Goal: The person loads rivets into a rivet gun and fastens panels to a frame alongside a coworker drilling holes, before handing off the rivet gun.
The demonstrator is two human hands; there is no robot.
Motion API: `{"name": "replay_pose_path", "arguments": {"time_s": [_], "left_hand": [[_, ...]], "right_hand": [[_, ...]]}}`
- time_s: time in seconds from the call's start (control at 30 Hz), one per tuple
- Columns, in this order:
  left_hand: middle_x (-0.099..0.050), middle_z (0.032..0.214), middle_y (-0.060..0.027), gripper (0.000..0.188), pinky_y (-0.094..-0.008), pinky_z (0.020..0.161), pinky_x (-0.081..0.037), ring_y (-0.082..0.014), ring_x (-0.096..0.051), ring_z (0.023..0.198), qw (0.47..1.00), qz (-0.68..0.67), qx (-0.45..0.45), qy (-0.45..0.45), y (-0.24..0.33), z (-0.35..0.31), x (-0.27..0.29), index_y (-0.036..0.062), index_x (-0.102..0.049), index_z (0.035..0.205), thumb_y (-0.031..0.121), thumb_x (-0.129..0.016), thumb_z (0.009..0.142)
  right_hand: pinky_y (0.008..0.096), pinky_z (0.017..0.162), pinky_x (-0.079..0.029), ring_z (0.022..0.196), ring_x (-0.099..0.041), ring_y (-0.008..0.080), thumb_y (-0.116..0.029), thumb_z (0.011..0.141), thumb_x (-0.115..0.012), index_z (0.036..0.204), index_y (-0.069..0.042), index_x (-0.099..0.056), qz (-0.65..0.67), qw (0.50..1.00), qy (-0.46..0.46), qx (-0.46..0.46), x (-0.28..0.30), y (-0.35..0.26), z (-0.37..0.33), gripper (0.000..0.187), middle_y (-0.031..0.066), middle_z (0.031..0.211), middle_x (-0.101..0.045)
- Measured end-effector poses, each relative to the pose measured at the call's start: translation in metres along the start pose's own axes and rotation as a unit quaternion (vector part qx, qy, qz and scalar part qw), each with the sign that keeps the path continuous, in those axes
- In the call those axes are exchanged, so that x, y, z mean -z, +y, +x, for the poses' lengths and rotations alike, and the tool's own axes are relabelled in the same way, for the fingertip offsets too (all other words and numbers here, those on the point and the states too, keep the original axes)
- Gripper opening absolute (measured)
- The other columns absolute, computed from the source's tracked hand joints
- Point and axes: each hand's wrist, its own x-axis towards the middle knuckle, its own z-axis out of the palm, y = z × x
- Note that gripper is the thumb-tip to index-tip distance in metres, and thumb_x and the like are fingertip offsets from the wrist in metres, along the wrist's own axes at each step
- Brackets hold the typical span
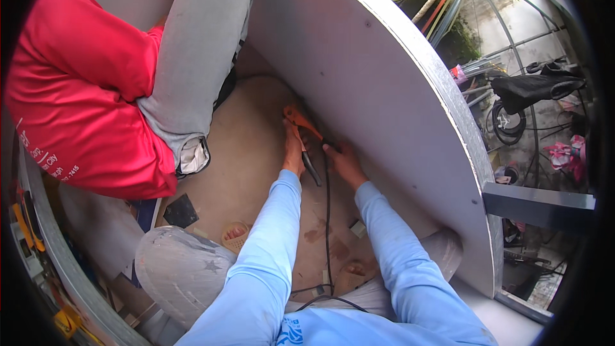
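Note:
An orange hand riveter (pixel 296 116) with two spread handles is between my hands, low beside the curved grey panel. My left hand (pixel 293 148) is closed at its head end, fingers partly hidden. My right hand (pixel 346 164) is closed at the dark end of the upper handle. The other handle, dark and curved, points down toward me between my wrists. A black cable (pixel 328 218) runs along the floor just below my hands.
The curved panel (pixel 359 83) walls the right side. A person in a red shirt (pixel 96 90) and grey trousers crouches at the left. A dark square piece (pixel 180 211) and small scraps lie on the brown floor (pixel 237 147). Outside, a dark metal bar (pixel 538 204) adjoins the panel.

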Motion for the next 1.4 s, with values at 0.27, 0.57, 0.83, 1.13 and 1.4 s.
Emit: {"name": "replay_pose_path", "arguments": {"time_s": [0.27, 0.57, 0.83, 1.13, 1.4], "left_hand": [[-0.043, 0.070, 0.0079, 0.070, -0.0262, 0.052, -0.032, -0.0086, -0.040, 0.056, 0.998, 0.013, 0.034, -0.053, 0.020, -0.015, -0.005, 0.0219, -0.050, 0.089, 0.088, -0.032, 0.101], [-0.064, 0.118, -0.0043, 0.088, -0.0333, 0.071, -0.045, -0.0106, -0.056, 0.090, 0.996, 0.044, -0.058, 0.045, -0.002, 0.004, -0.016, 0.0118, -0.058, 0.144, 0.084, -0.029, 0.104], [-0.071, 0.119, -0.0137, 0.077, -0.0405, 0.097, -0.050, -0.0278, -0.064, 0.103, 0.978, 0.205, -0.004, 0.049, -0.002, -0.039, -0.058, 0.0011, -0.060, 0.146, 0.067, -0.039, 0.111], [-0.077, 0.092, -0.0223, 0.077, -0.0507, 0.082, -0.052, -0.0402, -0.073, 0.087, 0.820, 0.560, -0.106, -0.045, 0.044, -0.032, 0.041, -0.0023, -0.075, 0.103, 0.070, -0.049, 0.105], [-0.068, 0.134, -0.0091, 0.091, -0.0402, 0.092, -0.051, -0.0251, -0.065, 0.105, 0.988, 0.154, -0.012, 0.004, -0.015, -0.027, 0.020, 0.0169, -0.044, 0.165, 0.084, -0.040, 0.103]], "right_hand": [[0.0542, 0.101, -0.058, 0.114, -0.072, 0.0323, -0.074, 0.100, -0.060, 0.146, -0.003, -0.059, 0.299, 0.846, -0.342, -0.280, 0.029, -0.033, 0.004, 0.085, 0.0167, 0.132, -0.071], [0.0360, 0.069, -0.053, 0.082, -0.067, 0.0184, -0.065, 0.103, -0.063, 0.126, -0.012, -0.067, 0.291, 0.884, -0.273, -0.244, 0.000, -0.007, 0.007, 0.058, 0.0094, 0.100, -0.072], [0.0309, 0.057, -0.049, 0.061, -0.060, 0.0163, -0.061, 0.103, -0.067, 0.113, -0.010, -0.068, 0.204, 0.946, -0.197, -0.158, 0.020, 0.022, 0.009, 0.052, 0.0039, 0.077, -0.066], [0.0391, 0.081, -0.062, 0.103, -0.078, 0.0310, -0.058, 0.101, -0.069, 0.142, 0.005, -0.059, 0.028, 0.986, -0.129, -0.103, 0.042, 0.006, 0.013, 0.076, 0.0219, 0.116, -0.077], [0.0583, 0.109, -0.054, 0.130, -0.063, 0.0432, -0.064, 0.100, -0.069, 0.156, 0.007, -0.040, 0.233, 0.925, -0.239, -0.178, 0.008, -0.009, 0.004, 0.095, 0.0310, 0.145, -0.059]]}}
